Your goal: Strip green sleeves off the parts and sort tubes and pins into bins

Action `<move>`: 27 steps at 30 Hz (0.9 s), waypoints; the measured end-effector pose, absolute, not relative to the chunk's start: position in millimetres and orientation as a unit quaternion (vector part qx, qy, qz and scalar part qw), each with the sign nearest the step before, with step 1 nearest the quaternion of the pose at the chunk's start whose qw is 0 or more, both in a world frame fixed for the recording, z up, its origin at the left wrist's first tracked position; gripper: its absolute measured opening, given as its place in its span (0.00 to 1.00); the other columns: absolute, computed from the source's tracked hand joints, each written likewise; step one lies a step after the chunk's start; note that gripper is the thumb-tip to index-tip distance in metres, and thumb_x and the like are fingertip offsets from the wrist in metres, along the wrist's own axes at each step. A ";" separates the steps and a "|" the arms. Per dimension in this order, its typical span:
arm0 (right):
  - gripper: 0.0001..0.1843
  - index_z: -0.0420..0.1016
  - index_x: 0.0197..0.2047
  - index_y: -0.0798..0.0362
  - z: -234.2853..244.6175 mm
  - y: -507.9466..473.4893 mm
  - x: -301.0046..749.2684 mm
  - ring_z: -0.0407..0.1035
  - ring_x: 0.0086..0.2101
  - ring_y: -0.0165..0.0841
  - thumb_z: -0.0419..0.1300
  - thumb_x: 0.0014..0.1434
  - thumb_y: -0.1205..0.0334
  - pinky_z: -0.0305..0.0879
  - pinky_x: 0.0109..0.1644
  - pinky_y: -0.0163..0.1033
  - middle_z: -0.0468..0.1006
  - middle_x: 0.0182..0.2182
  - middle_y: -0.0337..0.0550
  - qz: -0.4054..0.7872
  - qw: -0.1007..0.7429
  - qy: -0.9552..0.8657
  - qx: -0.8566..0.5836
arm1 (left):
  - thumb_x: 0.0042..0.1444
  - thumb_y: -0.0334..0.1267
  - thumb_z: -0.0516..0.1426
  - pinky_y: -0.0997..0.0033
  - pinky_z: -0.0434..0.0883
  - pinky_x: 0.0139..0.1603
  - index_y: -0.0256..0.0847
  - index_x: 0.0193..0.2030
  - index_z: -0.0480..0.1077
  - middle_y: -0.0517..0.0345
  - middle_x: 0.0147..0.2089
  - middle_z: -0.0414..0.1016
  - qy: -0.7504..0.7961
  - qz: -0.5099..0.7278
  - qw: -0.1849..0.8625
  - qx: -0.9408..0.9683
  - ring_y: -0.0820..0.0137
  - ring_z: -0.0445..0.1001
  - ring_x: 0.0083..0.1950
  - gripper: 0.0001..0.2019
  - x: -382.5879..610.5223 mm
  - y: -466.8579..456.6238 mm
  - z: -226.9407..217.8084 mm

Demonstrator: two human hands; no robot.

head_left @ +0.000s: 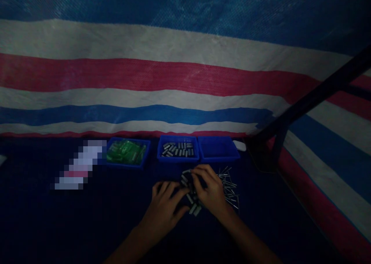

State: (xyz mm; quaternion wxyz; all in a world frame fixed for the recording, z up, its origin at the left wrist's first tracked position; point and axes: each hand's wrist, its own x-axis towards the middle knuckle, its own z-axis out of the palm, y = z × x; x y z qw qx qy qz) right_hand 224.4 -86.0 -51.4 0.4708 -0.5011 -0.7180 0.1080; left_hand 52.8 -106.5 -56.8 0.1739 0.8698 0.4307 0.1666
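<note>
A loose heap of grey cylinders [193, 208] lies on the dark table [87, 217] between both hands. The right hand [210, 190] curls over it, fingertips pinched narrow on one piece. The left hand [165, 206] rests flat, fingers spread, touching the heap. Metal pins [230, 187] lie just right of the right hand, and three blue trays [177, 158] stand beyond the fingertips.

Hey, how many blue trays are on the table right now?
3, side by side: left tray holds green pieces, middle tray grey pieces, right tray shows nothing inside.
</note>
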 end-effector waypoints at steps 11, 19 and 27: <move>0.04 0.73 0.36 0.55 -19.1 -32.1 222.6 0.69 0.31 0.31 0.58 0.55 0.69 0.66 0.37 0.35 0.73 0.30 0.43 0.115 0.416 -0.748 -0.504 | 0.58 0.32 0.52 0.57 0.55 0.50 0.42 0.37 0.65 0.60 0.37 0.71 0.437 0.169 0.245 0.849 0.66 0.66 0.43 0.03 51.2 -104.1 -57.0; 0.08 0.75 0.37 0.56 -12.0 34.1 209.5 0.68 0.33 0.29 0.59 0.53 0.72 0.62 0.38 0.33 0.75 0.33 0.43 0.163 0.143 -0.870 -0.443 | 0.58 0.33 0.52 0.59 0.55 0.48 0.42 0.37 0.65 0.61 0.37 0.70 0.433 0.184 0.256 0.844 0.67 0.65 0.43 0.02 48.1 -103.2 -58.4; 0.11 0.78 0.36 0.56 -20.8 51.5 202.2 0.71 0.37 0.35 0.56 0.52 0.73 0.61 0.40 0.35 0.78 0.36 0.49 0.143 0.054 -0.891 -0.428 | 0.58 0.33 0.52 0.60 0.55 0.48 0.42 0.36 0.64 0.60 0.36 0.69 0.431 0.184 0.265 0.843 0.67 0.65 0.43 0.01 46.2 -103.6 -58.4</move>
